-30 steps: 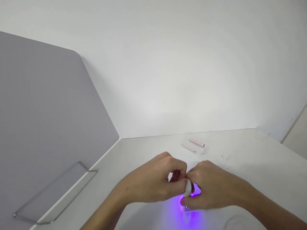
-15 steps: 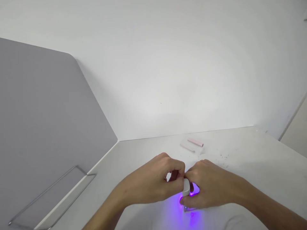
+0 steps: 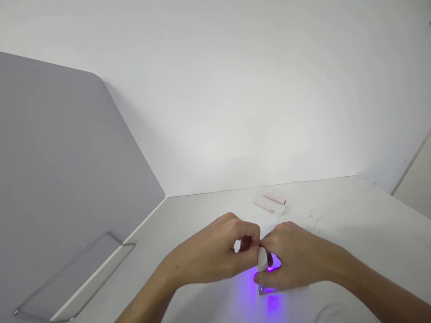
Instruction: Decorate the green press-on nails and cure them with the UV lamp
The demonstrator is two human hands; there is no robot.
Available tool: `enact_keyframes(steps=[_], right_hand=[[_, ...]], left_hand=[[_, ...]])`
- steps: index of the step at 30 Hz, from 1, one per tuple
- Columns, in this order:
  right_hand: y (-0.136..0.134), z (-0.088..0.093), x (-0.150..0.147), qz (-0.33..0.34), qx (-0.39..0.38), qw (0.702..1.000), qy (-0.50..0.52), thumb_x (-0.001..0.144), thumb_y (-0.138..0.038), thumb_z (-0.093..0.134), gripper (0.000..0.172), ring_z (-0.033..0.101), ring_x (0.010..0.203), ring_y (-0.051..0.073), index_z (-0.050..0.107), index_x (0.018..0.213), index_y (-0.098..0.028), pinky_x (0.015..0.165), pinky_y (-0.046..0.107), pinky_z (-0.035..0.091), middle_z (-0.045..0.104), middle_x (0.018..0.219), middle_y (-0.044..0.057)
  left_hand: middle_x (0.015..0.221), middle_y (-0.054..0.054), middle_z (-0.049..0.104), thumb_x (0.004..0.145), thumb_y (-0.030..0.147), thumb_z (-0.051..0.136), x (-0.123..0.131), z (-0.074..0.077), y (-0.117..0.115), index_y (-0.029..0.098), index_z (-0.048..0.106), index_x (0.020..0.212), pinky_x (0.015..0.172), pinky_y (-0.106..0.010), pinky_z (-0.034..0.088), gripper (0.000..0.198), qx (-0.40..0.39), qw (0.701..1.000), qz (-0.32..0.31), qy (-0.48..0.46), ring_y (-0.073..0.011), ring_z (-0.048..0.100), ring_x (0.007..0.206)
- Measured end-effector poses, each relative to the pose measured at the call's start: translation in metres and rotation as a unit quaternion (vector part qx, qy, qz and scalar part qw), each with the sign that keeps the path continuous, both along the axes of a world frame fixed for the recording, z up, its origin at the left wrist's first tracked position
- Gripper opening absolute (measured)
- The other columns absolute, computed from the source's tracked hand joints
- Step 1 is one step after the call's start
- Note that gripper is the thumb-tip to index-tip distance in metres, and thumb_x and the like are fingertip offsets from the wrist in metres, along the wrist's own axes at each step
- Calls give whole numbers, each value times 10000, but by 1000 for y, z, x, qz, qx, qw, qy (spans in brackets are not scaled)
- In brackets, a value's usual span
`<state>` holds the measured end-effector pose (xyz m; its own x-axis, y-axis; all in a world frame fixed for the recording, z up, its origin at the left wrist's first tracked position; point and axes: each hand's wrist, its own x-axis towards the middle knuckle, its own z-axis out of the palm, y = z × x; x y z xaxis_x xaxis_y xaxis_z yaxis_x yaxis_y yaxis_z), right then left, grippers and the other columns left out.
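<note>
Left hand (image 3: 215, 255) grip pinched on small white lamp (image 3: 262, 260), low over bench (image 3: 353, 224), violet glow beneath. Right hand (image 3: 299, 260) curled against lamp, grip state unclear. Lamp likely light, rigid, smooth: pinch its sides

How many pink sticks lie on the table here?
2. A thicker pink stick lies on the table beyond the right hand; a thinner pink stick lies just nearer, to its left. The left hand, pinching a white lamp, and the right hand could hide more.
</note>
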<state>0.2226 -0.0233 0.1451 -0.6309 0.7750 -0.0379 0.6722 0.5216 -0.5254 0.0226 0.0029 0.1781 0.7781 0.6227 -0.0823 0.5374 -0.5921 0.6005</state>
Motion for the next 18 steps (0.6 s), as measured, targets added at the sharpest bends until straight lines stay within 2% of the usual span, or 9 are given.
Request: enact_keyframes(steps=[3,6,9,11,14,18], right_hand=[[-1,0,0,-8,-12,1000,-2,756,-255,640,438,282,448,81,268,531,-205,437,250,267,287,472,-95],[-1,0,-1,-6,-14,1000,1,776,-272,637,398,332,455,81,328,535,-204,458,246,297,337,477,-92],[0,0,-2,-6,-20,1000,1,765,-307,680,391,339,454,81,371,549,-205,438,234,282,346,472,-96],[0,0,-3,-10,-25,1000,-3,749,-298,697,413,324,447,77,360,533,-201,425,229,268,340,456,-97],[-1,2,-3,-21,-30,999,-7,756,-279,676,426,324,433,76,342,504,-197,410,226,266,325,433,-94],[1,7,0,-33,-90,995,-5,776,-376,700,400,387,418,84,440,525,-204,394,220,297,378,423,-96]], left_hand=[[619,56,515,868,175,522,0,2,-1,179,509,691,512,-251,288,178,6,1000,4,7,-96,368,541],[701,45,589,904,302,569,-1,4,-2,188,555,730,527,-245,321,208,-2,1000,17,24,-105,435,584],[782,44,623,812,392,718,-1,5,-2,199,588,761,533,-242,330,239,2,999,22,41,-117,484,642],[801,48,627,764,402,773,-1,4,-2,201,601,769,539,-244,333,265,13,999,23,46,-120,496,660],[795,52,628,788,370,751,-1,2,-1,199,610,773,534,-252,330,222,16,999,20,47,-108,480,625],[805,40,643,810,328,723,-3,3,-2,202,634,805,582,-256,355,154,21,999,9,41,-127,535,691]])
